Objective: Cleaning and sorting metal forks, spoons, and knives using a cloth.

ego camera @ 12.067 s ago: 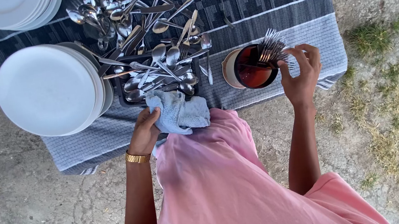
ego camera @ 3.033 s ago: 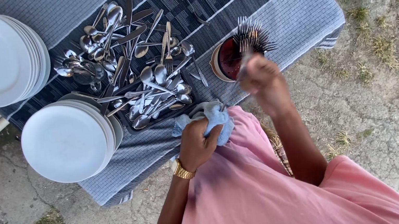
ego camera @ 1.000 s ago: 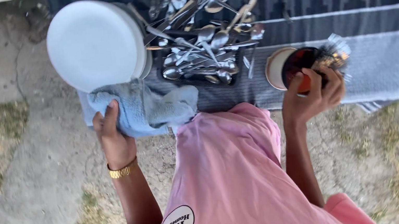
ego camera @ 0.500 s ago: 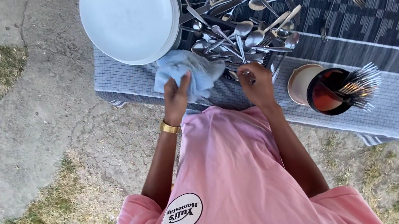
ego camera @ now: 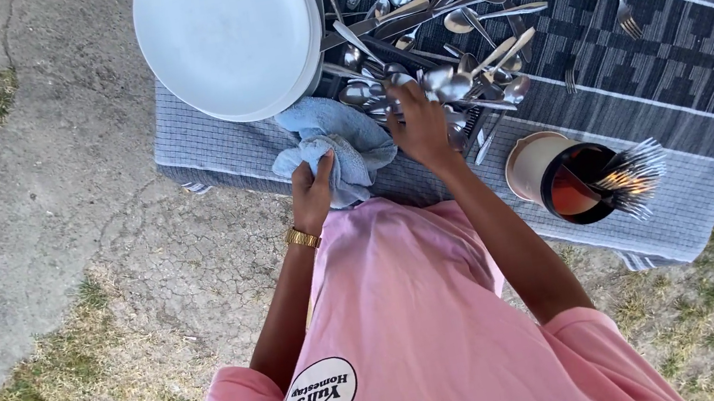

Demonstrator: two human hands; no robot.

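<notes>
Right hand (ego camera: pixel 421 125) reached, fingers curled, into the heaped steel cutlery (ego camera: pixel 442 75), best lifting one piece, while left hand (ego camera: pixel 312 200) gripped the crumpled blue cloth (ego camera: pixel 334 138).

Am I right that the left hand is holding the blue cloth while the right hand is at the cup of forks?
Not quite. The left hand does grip the blue cloth, but the head view shows the right hand on the pile of loose spoons and knives, not at the cup of forks, which stands apart to its right.
</notes>
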